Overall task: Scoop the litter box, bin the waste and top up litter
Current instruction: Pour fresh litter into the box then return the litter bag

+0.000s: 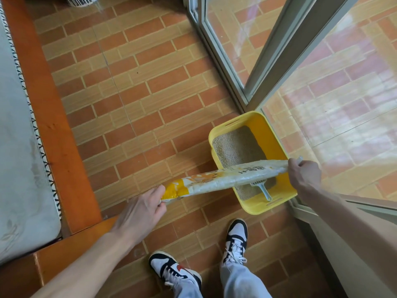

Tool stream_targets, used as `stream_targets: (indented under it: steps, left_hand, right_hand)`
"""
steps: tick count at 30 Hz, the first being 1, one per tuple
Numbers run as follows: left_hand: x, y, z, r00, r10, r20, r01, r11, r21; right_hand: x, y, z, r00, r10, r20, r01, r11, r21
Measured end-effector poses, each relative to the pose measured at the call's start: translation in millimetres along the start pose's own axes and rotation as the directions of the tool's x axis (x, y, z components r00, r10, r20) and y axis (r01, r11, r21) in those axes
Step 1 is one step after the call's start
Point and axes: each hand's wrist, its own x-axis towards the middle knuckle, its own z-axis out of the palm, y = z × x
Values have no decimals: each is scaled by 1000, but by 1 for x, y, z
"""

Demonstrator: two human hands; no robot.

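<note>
A yellow litter box [256,120] sits on the brick-pattern floor beside a glass door, filled with beige litter [236,147]. A pale blue scoop [264,190] lies in the litter at the near end, partly hidden. Above the box I hold a long white-and-yellow litter bag [225,178] stretched almost level. My left hand [141,208] grips its yellow end, left of the box. At the box's right rim, my right hand [304,176] grips the white end. I cannot tell whether litter is falling from the bag.
A glass sliding door with a metal frame [270,67] runs along the right, close against the box. An orange wooden bed frame [53,134] with a grey mattress lines the left. My two sneakers [236,239] stand just in front of the box. A white fan base [79,1] is at the top.
</note>
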Motion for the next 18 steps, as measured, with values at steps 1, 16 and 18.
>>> stream_targets:
  steps: [1,16,18]
  left_hand:
    - [0,0,1,1000,-2,3,2,1000,3]
    - [-5,-19,47,968,-247,47,243,967,71]
    - [1,-22,61,960,-275,57,268,957,111]
  right_hand:
    - [-2,1,0,1000,-10,3,10,1000,-6]
    - [-55,30,8,962,-266,-64,273,950,151]
    - [-65,32,12,953,-298,-52,302,928,218]
